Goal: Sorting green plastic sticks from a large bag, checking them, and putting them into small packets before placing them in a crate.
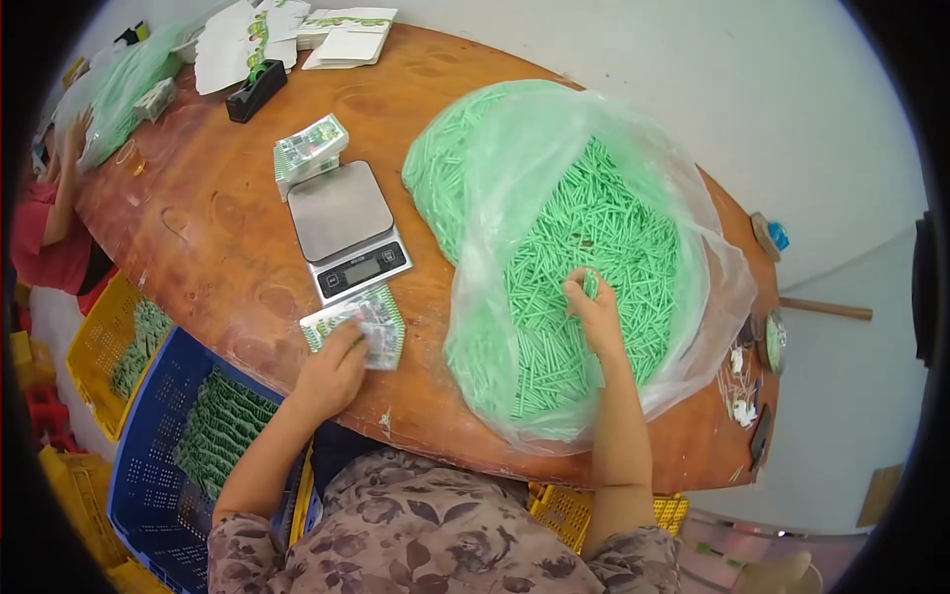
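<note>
My left hand (332, 371) lies on a fanned stack of printed clear packets (386, 327) near the table's front edge. Its fingertips are blurred, so whether they grip a packet is unclear. Over a large translucent plastic bag (512, 223), my right hand (596, 308) pinches a small bunch of green sticks (591, 284) between thumb and fingers. The bag's mouth is spread open, showing a heap of loose short green sticks (616, 215). Just beyond the left hand's packets stands a digital kitchen scale (341, 211) with a bare steel plate.
Behind the scale sits another packet stack (312, 145). Farther off are a black tape dispenser (256, 90) and white printed cartons (352, 37). A blue crate (148, 445) holding filled packets and a yellow crate (89, 356) stand at left. Another person's arm (63, 193) reaches over the table.
</note>
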`<act>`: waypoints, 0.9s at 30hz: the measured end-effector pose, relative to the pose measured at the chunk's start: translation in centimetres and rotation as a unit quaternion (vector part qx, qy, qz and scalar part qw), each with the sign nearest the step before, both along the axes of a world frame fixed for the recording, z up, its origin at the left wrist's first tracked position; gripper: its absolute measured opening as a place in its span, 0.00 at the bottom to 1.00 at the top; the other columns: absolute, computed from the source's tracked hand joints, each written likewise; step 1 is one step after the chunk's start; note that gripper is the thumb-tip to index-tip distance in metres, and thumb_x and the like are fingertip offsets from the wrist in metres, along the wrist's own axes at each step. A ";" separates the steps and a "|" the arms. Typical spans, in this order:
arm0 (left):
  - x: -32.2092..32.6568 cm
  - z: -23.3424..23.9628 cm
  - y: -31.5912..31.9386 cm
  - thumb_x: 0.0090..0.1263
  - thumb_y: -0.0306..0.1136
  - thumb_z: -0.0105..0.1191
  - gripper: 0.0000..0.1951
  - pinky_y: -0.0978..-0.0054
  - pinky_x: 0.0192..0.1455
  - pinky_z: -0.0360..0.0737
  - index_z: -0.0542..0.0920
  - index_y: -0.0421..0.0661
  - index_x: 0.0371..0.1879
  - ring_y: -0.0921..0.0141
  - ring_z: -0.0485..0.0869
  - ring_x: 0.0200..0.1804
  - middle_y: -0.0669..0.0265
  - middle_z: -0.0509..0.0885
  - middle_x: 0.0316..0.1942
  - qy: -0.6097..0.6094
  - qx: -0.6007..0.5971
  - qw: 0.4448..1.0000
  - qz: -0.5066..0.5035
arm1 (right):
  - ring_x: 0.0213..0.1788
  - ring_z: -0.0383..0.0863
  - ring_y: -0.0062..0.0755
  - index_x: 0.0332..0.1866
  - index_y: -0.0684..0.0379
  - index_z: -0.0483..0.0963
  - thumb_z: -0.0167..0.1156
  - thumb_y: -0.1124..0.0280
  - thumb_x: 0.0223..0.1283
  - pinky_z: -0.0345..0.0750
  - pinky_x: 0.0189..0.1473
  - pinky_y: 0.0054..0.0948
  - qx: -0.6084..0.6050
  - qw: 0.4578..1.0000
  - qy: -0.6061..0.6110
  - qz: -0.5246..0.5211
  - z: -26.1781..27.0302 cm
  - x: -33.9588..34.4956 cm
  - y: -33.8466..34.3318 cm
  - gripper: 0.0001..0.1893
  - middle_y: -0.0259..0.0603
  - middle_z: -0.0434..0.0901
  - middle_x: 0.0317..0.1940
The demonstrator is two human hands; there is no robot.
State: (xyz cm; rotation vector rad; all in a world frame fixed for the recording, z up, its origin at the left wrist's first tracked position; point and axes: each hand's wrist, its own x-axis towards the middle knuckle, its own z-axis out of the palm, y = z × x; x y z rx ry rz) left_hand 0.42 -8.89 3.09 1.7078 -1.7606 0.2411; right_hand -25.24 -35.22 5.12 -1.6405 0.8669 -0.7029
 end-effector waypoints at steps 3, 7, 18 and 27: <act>0.9 -1.1 -0.4 0.44 0.17 0.54 0.08 0.66 0.40 0.74 0.72 0.39 0.24 0.57 0.77 0.38 0.56 0.75 0.31 0.075 0.020 0.996 0.038 | 0.23 0.66 0.17 0.32 0.61 0.72 0.55 0.64 0.59 0.69 0.30 0.20 0.048 0.997 -0.023 -0.052 0.1 -0.6 0.8 0.10 0.29 0.69 0.21; -4.5 3.1 -6.3 0.47 0.21 0.60 0.09 0.71 0.35 0.74 0.73 0.42 0.23 0.62 0.77 0.33 0.60 0.76 0.28 0.239 -0.031 0.967 -0.077 | 0.21 0.65 0.17 0.31 0.61 0.71 0.55 0.66 0.59 0.68 0.28 0.20 0.042 0.997 -0.047 -0.043 1.8 -0.8 2.0 0.09 0.29 0.70 0.20; -11.5 -1.4 -13.0 0.48 0.27 0.65 0.13 0.77 0.27 0.71 0.72 0.39 0.25 0.73 0.74 0.25 0.65 0.74 0.23 0.450 0.130 0.864 -0.185 | 0.46 0.70 0.31 0.40 0.64 0.73 0.44 0.58 0.64 0.63 0.53 0.28 -0.067 0.990 -0.118 -0.030 5.0 -0.6 5.4 0.19 0.39 0.74 0.42; -9.7 -1.7 -12.3 0.60 0.29 0.55 0.07 0.80 0.32 0.72 0.78 0.39 0.32 0.80 0.74 0.30 0.67 0.80 0.26 0.570 0.098 0.796 -0.180 | 0.54 0.68 0.33 0.58 0.58 0.66 0.56 0.66 0.55 0.66 0.54 0.30 -0.063 0.995 -0.004 0.077 4.6 0.0 5.7 0.24 0.42 0.66 0.55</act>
